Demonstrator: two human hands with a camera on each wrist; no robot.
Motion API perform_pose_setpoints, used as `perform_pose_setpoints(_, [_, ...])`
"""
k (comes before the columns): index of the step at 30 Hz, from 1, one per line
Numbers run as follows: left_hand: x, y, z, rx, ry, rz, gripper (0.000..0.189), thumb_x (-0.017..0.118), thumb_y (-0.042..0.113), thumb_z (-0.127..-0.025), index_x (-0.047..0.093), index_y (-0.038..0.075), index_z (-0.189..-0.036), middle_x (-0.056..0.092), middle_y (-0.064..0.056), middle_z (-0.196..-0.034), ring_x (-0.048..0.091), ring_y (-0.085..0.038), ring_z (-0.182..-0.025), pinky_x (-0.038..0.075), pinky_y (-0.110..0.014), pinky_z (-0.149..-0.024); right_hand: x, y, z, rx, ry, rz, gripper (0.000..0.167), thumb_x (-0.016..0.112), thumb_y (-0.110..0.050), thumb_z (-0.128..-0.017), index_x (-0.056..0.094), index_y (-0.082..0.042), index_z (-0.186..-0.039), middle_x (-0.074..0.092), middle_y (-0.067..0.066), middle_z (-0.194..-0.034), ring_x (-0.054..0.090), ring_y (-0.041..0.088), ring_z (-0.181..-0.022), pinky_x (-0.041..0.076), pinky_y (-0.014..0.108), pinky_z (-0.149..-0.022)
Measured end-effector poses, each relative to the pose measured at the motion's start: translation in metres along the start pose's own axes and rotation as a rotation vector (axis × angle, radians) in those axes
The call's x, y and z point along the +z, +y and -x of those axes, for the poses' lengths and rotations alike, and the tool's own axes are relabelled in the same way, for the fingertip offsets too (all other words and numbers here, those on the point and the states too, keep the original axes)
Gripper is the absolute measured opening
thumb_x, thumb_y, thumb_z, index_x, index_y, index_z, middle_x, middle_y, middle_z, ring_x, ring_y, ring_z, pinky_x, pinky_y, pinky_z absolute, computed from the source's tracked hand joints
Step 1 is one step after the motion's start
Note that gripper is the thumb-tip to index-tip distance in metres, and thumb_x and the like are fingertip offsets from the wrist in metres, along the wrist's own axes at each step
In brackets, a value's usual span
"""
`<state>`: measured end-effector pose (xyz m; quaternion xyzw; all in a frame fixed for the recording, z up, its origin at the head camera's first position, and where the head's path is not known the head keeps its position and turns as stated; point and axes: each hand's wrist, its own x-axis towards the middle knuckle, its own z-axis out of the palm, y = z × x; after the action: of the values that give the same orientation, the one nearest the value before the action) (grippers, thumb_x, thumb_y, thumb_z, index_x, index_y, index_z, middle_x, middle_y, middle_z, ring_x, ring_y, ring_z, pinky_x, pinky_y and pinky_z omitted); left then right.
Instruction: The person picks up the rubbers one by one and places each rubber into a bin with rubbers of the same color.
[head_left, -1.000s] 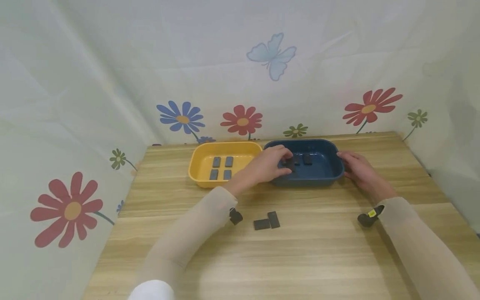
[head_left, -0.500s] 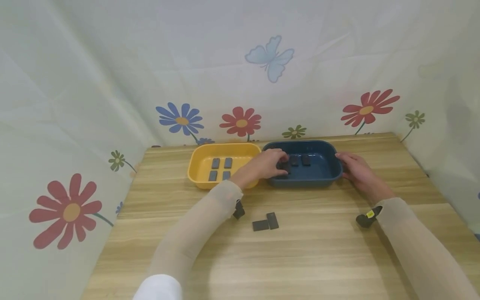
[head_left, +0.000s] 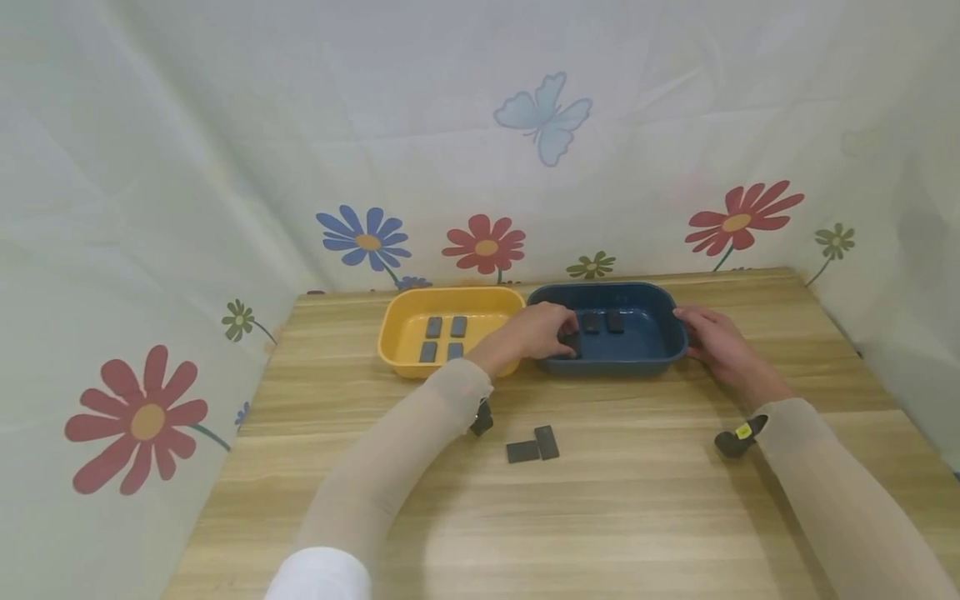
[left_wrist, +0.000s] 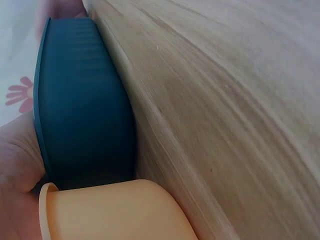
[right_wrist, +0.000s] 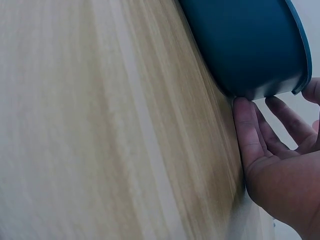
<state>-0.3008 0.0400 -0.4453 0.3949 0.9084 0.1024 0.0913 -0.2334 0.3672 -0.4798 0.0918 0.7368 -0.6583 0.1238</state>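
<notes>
In the head view my left hand reaches over the left rim of a dark blue tray. Its thumb and fingers curl about a dark rectangular tile low inside; the far side of that grip is hidden. Two similar dark tiles lie beside it, towards the back of the tray. My right hand touches the tray's right end. The right wrist view shows the fingertips of this hand against the blue outer wall, with another digit at the rim. Blue and yellow walls hide the left fingertips in the left wrist view.
A yellow tray adjoins the blue one on the left, holding several grey-blue tiles. Two dark tiles lie at an angle to each other on the wooden table. A flower-printed sheet hangs behind.
My left hand has drawn slightly left and its fingers have come closer together around the tile inside the blue tray. My right hand stays at the tray's end.
</notes>
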Motion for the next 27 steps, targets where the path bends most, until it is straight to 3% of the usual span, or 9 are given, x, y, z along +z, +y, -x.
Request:
perform_pose_setpoints(12, [0.0036, 0.0045, -0.0015, -0.044, 0.016, -0.023, 0.044, 0.086, 0.04, -0.091, 0.073, 0.016, -0.125, 0.073, 0.002, -0.118, 0.066, -0.012, -0.106, 0.055, -0.031, -0.097, -0.0001, 0.0011, -0.0007, 0.003, -0.016, 0.005, 0.075, 0.046, -0.048, -0.113, 0.026, 0.001, -0.165, 0.027, 0.021, -0.169, 0.046, 0.012, -0.132, 0.056, 0.018, -0.089])
perform_pose_setpoints(19, [0.0032, 0.0075, -0.0022, -0.059, 0.024, -0.026, 0.043, 0.087, 0.04, -0.089, 0.074, 0.017, -0.123, 0.074, 0.003, -0.116, 0.066, -0.012, -0.105, 0.055, -0.032, -0.096, -0.0008, -0.0002, 0.0007, -0.012, -0.021, 0.004, 0.074, 0.047, -0.046, -0.113, 0.026, 0.003, -0.164, 0.03, 0.022, -0.166, 0.051, 0.006, -0.122, 0.056, 0.019, -0.089])
perform_pose_setpoints(27, [0.0009, 0.0081, -0.0013, -0.06, 0.022, -0.037, 0.043, 0.088, 0.04, -0.089, 0.074, 0.017, -0.123, 0.074, 0.003, -0.115, 0.066, -0.012, -0.104, 0.055, -0.032, -0.097, 0.0009, -0.0026, 0.0023, -0.006, -0.022, 0.027, 0.074, 0.044, -0.046, -0.114, 0.024, 0.003, -0.165, 0.028, 0.024, -0.169, 0.049, 0.009, -0.127, 0.055, 0.017, -0.089])
